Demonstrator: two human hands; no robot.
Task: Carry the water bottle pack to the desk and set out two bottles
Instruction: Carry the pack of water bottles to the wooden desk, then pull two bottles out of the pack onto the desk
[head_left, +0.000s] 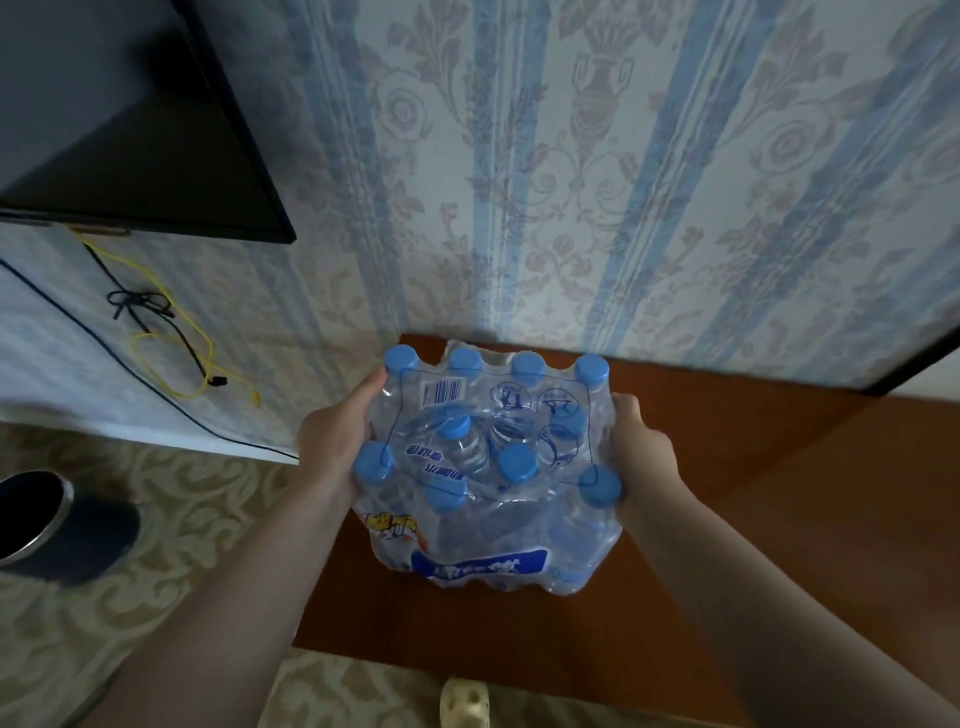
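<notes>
Left hand (332, 441): I am reaching it forward with the forearm extended, palm turned inward, fingers closed against the left side of the clear shrink-wrapped pack of blue-capped plastic water bottles (488, 467). The thumb is lying along the upper left edge, near a corner cap; the fingertips are hidden by the pack.

Right hand (641, 449): I am holding it in a mirrored pose, forearm stretched out from the lower right, palm inward, fingers wrapped onto the right side of the pack and pressing into the wrap. Its fingertips are mostly hidden too.

Pack: it is sitting clamped between my two hands, caps facing up toward me, a barcode label showing on the top film and a blue band with white lettering on the near face. It is positioned over the left part of the reddish-brown wooden worktop (727, 519); I cannot tell whether its base is touching the surface or hovering just above it. The wrap is looking unopened, all bottles inside.

Surroundings: striped floral wallpaper (623, 182) is standing behind the worktop; a black flat screen (130, 119) is hanging at upper left with yellow and black cables (171, 338) dangling beneath; a dark cylindrical bin with a metal rim (57, 525) is standing on the patterned carpet (182, 519) at left.
</notes>
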